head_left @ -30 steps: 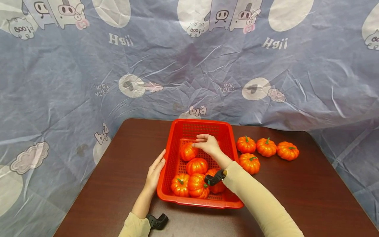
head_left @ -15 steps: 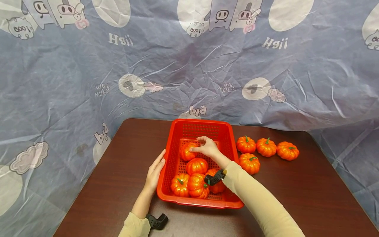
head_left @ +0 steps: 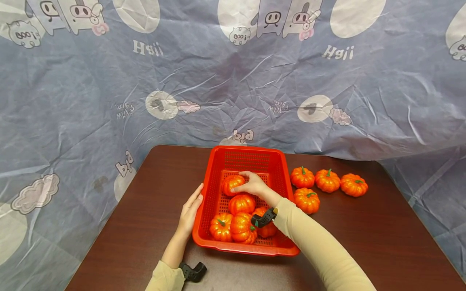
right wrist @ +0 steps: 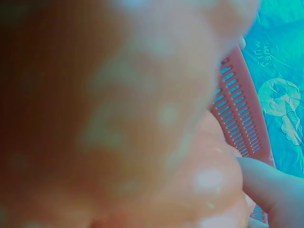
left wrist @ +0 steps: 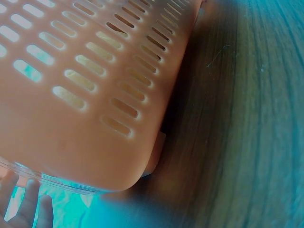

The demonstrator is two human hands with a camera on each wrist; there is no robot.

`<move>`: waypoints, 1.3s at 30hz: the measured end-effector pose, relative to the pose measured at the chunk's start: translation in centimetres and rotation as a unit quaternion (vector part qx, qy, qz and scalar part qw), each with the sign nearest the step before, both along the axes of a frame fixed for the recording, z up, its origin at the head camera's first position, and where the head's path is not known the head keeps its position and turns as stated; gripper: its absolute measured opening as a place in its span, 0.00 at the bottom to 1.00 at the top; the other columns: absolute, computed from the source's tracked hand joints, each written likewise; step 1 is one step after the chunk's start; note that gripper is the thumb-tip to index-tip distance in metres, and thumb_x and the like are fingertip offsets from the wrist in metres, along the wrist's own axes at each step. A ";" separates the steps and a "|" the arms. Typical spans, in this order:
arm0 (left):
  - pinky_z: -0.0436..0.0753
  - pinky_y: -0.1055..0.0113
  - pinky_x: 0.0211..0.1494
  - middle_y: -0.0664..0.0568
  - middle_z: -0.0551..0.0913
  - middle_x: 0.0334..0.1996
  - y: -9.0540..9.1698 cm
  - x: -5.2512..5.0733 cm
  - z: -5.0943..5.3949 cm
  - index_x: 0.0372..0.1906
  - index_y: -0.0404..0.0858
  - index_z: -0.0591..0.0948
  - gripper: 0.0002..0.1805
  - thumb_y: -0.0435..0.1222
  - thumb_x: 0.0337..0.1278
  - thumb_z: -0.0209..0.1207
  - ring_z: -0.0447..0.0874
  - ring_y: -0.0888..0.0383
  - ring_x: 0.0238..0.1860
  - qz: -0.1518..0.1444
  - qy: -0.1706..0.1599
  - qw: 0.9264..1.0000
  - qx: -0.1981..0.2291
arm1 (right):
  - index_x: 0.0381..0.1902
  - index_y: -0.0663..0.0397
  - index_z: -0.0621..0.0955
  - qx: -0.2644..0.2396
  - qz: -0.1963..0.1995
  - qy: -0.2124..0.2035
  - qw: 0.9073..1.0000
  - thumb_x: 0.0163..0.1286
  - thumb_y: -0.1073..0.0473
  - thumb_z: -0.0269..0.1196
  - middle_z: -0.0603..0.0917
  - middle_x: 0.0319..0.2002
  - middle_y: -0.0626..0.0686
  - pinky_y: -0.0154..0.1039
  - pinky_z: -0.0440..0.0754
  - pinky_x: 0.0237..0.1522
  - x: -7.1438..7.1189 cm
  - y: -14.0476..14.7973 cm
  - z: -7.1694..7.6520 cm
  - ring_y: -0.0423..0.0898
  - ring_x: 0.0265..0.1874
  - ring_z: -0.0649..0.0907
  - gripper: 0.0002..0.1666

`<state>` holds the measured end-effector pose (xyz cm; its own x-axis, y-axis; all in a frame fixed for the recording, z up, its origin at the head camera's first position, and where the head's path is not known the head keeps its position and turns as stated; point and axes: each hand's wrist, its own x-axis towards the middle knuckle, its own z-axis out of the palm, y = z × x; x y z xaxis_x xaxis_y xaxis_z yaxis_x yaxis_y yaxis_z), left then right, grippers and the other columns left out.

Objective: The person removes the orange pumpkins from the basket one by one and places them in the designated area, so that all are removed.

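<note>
A red plastic basket point(head_left: 251, 249) with slotted walls holds several shiny orange pumpkins. My right hand point(head_left: 257, 186) reaches inside and holds the farthest pumpkin point(head_left: 228, 185) between thumb and fingers. In the right wrist view the thumb point(right wrist: 270, 183) lies against a pumpkin, while a blurred orange shape fills the left. My left hand point(head_left: 189, 212) rests with straight fingers along the basket's left outer wall. The left wrist view shows that wall point(left wrist: 57, 133) up close, with fingertips point(left wrist: 29, 202) at the lower left corner.
To the right of the basket several more pumpkins point(head_left: 327, 180) sit on the dark brown table point(head_left: 367, 238). One pumpkin point(head_left: 307, 201) stands close beside the basket's right wall. A blue-grey printed cloth point(head_left: 218, 81) hangs behind the table.
My right hand has come down and nearer the far pumpkin, and its thumb and fingers now lie around it. The left hand and basket have stayed in place.
</note>
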<state>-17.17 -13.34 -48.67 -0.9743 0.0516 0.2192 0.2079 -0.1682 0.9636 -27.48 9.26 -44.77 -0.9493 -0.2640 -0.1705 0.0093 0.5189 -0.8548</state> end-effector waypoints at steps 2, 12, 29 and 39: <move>0.61 0.77 0.64 0.46 0.60 0.69 0.0 -0.2 -0.5 0.69 0.33 0.61 0.24 0.33 0.72 0.42 0.56 0.56 0.68 0.001 0.005 1.000 0.001 | 0.63 0.63 0.69 0.002 -0.011 -0.001 1.000 0.45 0.57 0.77 0.72 0.58 0.62 0.50 0.72 0.56 0.0 0.0 0.0 0.56 0.53 0.74 0.48; 0.61 0.77 0.64 0.45 0.60 0.69 0.0 -0.3 -1.0 0.70 0.34 0.61 0.24 0.33 0.72 0.42 0.56 0.54 0.68 -0.005 0.009 1.000 0.002 | 0.62 0.61 0.69 -0.020 -0.054 -0.011 0.998 0.43 0.56 0.77 0.71 0.58 0.63 0.50 0.72 0.56 0.0 0.3 0.5 0.57 0.53 0.73 0.49; 0.65 0.74 0.63 0.46 0.63 0.68 0.0 -0.3 -1.2 0.69 0.36 0.64 0.24 0.36 0.72 0.44 0.61 0.54 0.66 0.003 0.015 1.000 0.013 | 0.67 0.58 0.64 -0.126 -0.080 -0.019 0.989 0.49 0.58 0.74 0.73 0.56 0.61 0.46 0.77 0.50 0.6 1.7 5.7 0.54 0.49 0.77 0.49; 0.64 0.75 0.63 0.46 0.62 0.68 0.0 -0.3 -1.1 0.69 0.36 0.63 0.24 0.36 0.72 0.44 0.60 0.55 0.67 0.003 0.015 1.000 0.010 | 0.69 0.53 0.61 -0.206 -0.094 0.003 0.974 0.52 0.63 0.72 0.72 0.57 0.61 0.43 0.77 0.51 1.7 5.3 8.1 0.49 0.47 0.78 0.49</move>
